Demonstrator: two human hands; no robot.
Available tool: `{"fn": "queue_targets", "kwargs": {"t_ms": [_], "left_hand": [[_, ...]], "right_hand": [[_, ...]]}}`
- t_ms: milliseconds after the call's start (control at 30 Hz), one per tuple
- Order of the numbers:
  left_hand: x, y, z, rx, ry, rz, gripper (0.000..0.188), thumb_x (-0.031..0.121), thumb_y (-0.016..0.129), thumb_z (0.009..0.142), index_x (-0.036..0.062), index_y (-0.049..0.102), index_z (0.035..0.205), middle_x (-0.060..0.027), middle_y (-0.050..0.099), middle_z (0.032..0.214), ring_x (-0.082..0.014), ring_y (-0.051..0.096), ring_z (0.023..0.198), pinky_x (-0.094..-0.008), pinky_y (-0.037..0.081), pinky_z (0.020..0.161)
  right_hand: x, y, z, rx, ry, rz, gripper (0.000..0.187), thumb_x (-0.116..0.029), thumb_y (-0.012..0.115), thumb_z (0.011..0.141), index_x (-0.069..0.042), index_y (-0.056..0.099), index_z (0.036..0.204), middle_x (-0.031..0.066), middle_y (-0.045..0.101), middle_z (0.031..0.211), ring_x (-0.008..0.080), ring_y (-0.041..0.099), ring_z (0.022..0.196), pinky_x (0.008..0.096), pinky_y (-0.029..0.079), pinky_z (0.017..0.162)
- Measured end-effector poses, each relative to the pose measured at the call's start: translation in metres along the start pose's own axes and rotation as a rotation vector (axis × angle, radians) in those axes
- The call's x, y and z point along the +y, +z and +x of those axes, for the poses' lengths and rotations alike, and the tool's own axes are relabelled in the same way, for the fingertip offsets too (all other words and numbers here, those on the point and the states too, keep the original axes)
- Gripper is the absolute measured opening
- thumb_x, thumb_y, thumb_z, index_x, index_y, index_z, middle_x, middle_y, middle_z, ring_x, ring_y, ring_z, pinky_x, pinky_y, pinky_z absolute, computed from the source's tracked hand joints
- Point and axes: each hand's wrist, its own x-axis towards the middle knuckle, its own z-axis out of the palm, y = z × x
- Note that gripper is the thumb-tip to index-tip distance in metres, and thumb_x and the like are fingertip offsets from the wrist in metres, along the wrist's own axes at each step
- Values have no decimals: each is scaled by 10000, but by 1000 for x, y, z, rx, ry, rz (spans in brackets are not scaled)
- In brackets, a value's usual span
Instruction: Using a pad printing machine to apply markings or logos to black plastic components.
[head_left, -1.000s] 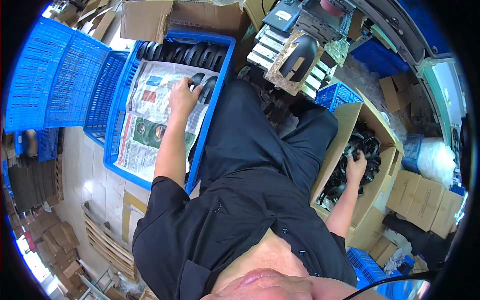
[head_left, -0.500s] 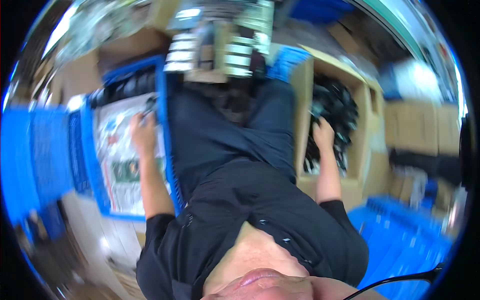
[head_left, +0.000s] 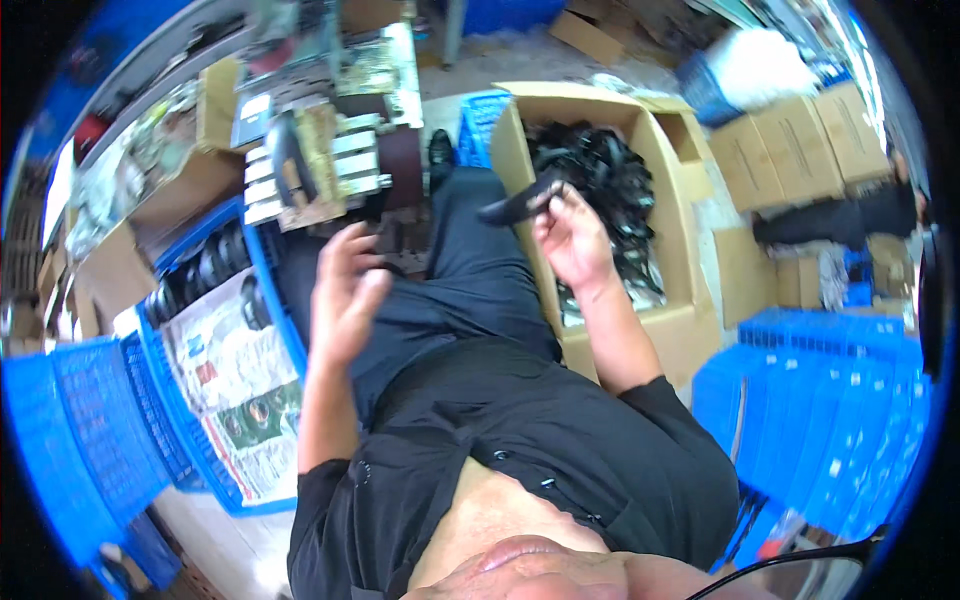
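**Right hand lifts a black part at the carton's edge, left hand hangs empty**

Centre of the frame, slightly right: the right hand [head_left: 572,238] is up with a curved black part [head_left: 522,203] pinched between thumb and fingertips, so that grip is closed on the piece. The part sticks out to the left of the fingers, over the left wall of an open brown cardboard carton [head_left: 668,330]. The carton runs from upper centre down to the right of middle, flaps folded out, and it holds a heap of black parts [head_left: 612,190] of the same dark look.

Left of centre, the left hand [head_left: 345,295] hovers over the lap, fingers loosely spread and curled, holding nothing. It is well apart from the right hand, with black trousers [head_left: 470,270] between them.

Lower left: a blue plastic crate [head_left: 255,260] lined with a sheet of printed newspaper [head_left: 235,380], white with coloured picture blocks. A row of black rings [head_left: 200,272] sits along its upper end. More blue crates [head_left: 80,440] lie beyond it at the frame's left edge.

Upper left, a machine [head_left: 330,165] with pale metal blocks stands just above the knees. Upper right, closed brown boxes [head_left: 800,150] are stacked together, and a stack of blue crates [head_left: 830,400] with small white labels fills the lower right.
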Motion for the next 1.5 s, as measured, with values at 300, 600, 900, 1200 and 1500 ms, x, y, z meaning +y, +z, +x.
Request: {"fn": "queue_targets", "kwargs": {"t_ms": [300,600,900,1200,1500], "left_hand": [[-2,6,-3,-87,-171,-516,167,165,757,1030,21,704,1099,-42,727,905,-98,633,781,-261,528,741],[57,-15,6,-283,-88,304,239,171,799,955,-28,720,1063,-107,724,841,-163,665,796,-356,548,753],[63,-32,38,444,289,552,260,173,854,930,-12,678,879,-125,715,822,-195,673,713,-342,541,679],[70,-44,108,672,410,1059,409,355,863,840,32,629,934,-162,686,948,-380,703,893,-491,568,787],[62,-78,60,886,290,928,348,297,867,837,32,651,902,-97,620,782,-261,621,699,-406,528,691]], "right_hand": [[88,69,0,-262,357,-274,310,-85,761,992,-59,657,1283,90,727,1140,245,707,1114,366,582,974],[70,109,5,-593,-141,-1413,243,-136,814,925,-21,766,1134,158,758,1021,313,719,915,388,561,835],[61,92,20,-290,63,-930,319,-63,787,980,4,687,1276,-18,678,999,63,617,867,245,532,772],[71,157,72,-181,-60,-639,353,-106,778,998,15,664,1310,19,717,1043,82,644,872,246,533,742],[117,216,138,-311,-145,-768,416,-108,823,946,64,639,1278,44,691,912,111,655,759,269,539,641]]}}
